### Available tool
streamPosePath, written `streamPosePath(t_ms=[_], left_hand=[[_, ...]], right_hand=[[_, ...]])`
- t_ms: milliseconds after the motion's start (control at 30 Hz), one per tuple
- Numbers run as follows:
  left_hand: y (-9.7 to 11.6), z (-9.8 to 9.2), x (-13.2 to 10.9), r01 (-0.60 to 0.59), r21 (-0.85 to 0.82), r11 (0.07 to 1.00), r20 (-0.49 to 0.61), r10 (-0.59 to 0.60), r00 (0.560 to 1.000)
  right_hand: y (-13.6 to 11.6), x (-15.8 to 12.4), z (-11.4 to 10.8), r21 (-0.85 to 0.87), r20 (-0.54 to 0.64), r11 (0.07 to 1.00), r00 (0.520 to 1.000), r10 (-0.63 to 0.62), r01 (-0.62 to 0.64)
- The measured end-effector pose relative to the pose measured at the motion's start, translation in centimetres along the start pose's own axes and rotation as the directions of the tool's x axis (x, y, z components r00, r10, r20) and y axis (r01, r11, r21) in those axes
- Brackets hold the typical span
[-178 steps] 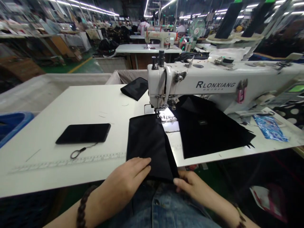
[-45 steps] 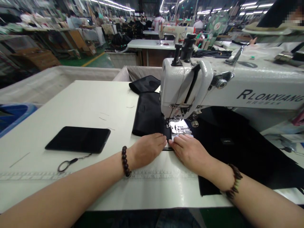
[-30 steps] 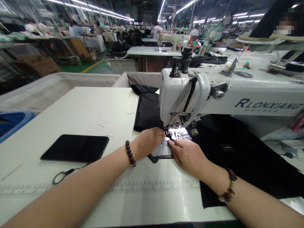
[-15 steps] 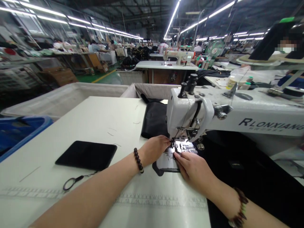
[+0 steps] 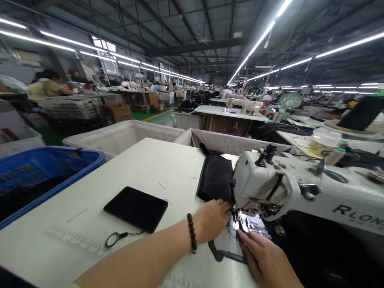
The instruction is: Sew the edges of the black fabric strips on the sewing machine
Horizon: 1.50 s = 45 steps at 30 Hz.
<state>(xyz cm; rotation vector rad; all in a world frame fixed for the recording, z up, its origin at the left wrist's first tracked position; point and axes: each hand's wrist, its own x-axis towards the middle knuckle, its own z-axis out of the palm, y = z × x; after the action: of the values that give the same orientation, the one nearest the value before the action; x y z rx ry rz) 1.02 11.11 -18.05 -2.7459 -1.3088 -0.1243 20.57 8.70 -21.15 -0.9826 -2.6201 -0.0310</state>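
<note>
My left hand, with a dark bead bracelet on its wrist, lies curled on the white table right at the needle area of the white sewing machine. Its fingertips press at the edge of the black fabric piece that lies behind the presser foot. My right hand rests just in front of the metal needle plate, fingers together and pointing at the needle. Whether either hand pinches anything is hidden.
A black phone with a ring strap lies on the table to the left. A blue crate stands at far left, cloth-lined bins behind the table. More black fabric spreads under the machine arm. Other workers sit at distant tables.
The black piece has run back through the machine and now lies behind the needle. Both hands followed it up to the presser foot. My head has lifted, showing more of the hall.
</note>
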Motion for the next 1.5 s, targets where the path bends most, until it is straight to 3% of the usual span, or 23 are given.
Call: streamPosePath(t_ms=[100,200,300,400,467,600,700,767,900,967,1033,1133,1200,1300,1400,1500], left_hand=[[-0.7,0.8,0.5,0.192,0.015,0.981,-0.017,-0.192,0.981],[-1.6,1.5,0.8,0.382,0.021,0.924,-0.064,-0.38,0.923],[-2.0,1.1,0.5,0.419,-0.009,0.908,-0.056,-0.419,0.906],[-1.4,-0.6,-0.4,0.317,-0.076,0.945,0.016,-0.316,0.948],[-0.8,-2.2,-1.4,0.181,-0.153,0.971,0.087,-0.17,0.982],[1.1,-4.9,-3.8,-0.073,-0.269,0.96,0.136,0.113,0.984],[3.7,-5.7,-5.3,-0.189,-0.319,0.929,0.082,0.225,0.971],[5.8,-5.5,-5.7,-0.242,-0.34,0.909,0.051,0.274,0.96],[9.4,-4.6,-4.9,-0.353,-0.283,0.892,0.027,0.376,0.926],[10.4,-4.1,-4.4,-0.385,-0.278,0.88,-0.004,0.4,0.917],[10.8,-3.7,-3.7,-0.361,-0.331,0.872,-0.079,0.356,0.931],[11.0,-3.1,-2.0,-0.277,-0.471,0.838,-0.225,0.19,0.956],[11.1,-2.6,-0.3,-0.227,-0.568,0.791,-0.273,0.079,0.959],[11.4,-1.8,2.6,-0.169,-0.656,0.735,-0.273,-0.022,0.962],[11.7,-1.5,4.9,-0.125,-0.674,0.728,-0.27,-0.086,0.959],[11.9,-1.7,6.4,-0.106,-0.685,0.721,-0.27,-0.117,0.956]], right_hand=[[0.1,-0.2,-0.1,0.075,-0.044,0.997,0.999,-0.007,0.011],[-0.3,0.1,-0.6,0.227,-0.111,0.973,0.994,-0.013,0.038],[-0.7,0.3,-2.4,0.303,-0.205,0.95,0.979,-0.017,0.08],[-0.6,-0.6,-6.0,0.27,-0.256,0.962,0.966,0.038,0.033],[-0.4,-2.3,-8.9,0.275,-0.228,0.958,0.963,0.145,-0.079],[-1.4,-7.5,-12.5,0.249,-0.104,0.936,0.954,0.28,-0.248],[-2.9,-10.9,-11.7,0.093,0.031,0.964,0.968,0.248,-0.25],[-3.6,-12.4,-10.2,-0.019,0.053,0.978,0.976,0.21,-0.21],[-3.8,-13.2,-8.0,-0.14,-0.009,0.983,0.993,0.117,-0.117],[-3.5,-13.1,-7.9,-0.103,-0.09,0.986,0.988,0.124,-0.133],[-3.2,-12.8,-8.4,0.041,-0.197,0.972,0.952,0.233,-0.23],[-2.7,-12.4,-9.4,0.273,-0.287,0.876,0.836,0.468,-0.397],[-2.5,-12.1,-9.7,0.322,-0.323,0.838,0.781,0.534,-0.44],[-2.2,-11.5,-9.5,0.316,-0.384,0.846,0.757,0.528,-0.429],[-1.8,-10.9,-9.2,0.273,-0.417,0.875,0.771,0.482,-0.4],[-1.5,-10.6,-10.2,0.257,-0.473,0.895,0.76,0.445,-0.365]])
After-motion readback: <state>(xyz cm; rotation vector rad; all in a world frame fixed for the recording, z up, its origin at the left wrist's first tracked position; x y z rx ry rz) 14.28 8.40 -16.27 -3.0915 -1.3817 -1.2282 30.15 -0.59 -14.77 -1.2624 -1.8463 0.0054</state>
